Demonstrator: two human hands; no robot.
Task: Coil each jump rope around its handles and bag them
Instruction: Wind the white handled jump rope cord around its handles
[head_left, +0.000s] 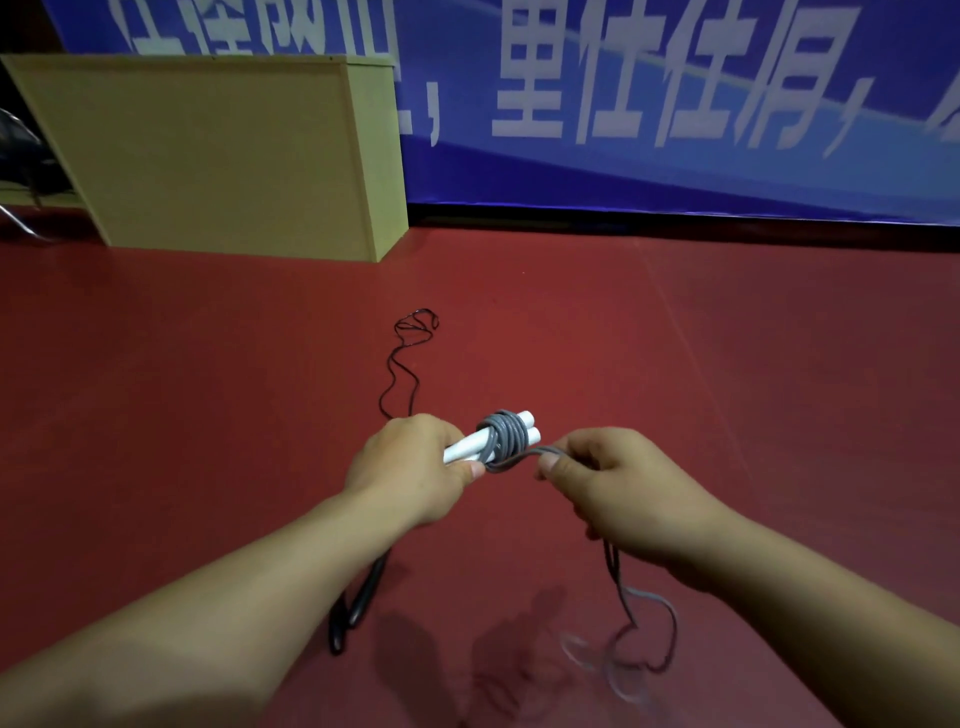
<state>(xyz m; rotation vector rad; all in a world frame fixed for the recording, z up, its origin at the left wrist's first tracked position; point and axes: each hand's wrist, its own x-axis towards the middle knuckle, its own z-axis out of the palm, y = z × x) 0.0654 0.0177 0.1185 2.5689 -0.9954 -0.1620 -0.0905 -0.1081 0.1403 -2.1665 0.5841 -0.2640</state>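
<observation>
My left hand (410, 467) grips two white jump-rope handles (470, 445) held side by side. Several turns of grey rope (506, 434) are wound round them near their far ends. My right hand (618, 483) pinches the same grey rope a little to the right of the coil. The loose tail of this rope (644, 623) hangs from under that hand and loops on the floor. A second rope, black (402, 364), lies stretched on the red floor beyond my left hand. Its black handles (356, 603) lie below my left forearm.
A yellow-green wooden box (223, 150) stands on the floor at the back left. A blue banner with white characters (675, 104) runs along the back wall. Red floor (727, 338) spreads all around. No bag is in view.
</observation>
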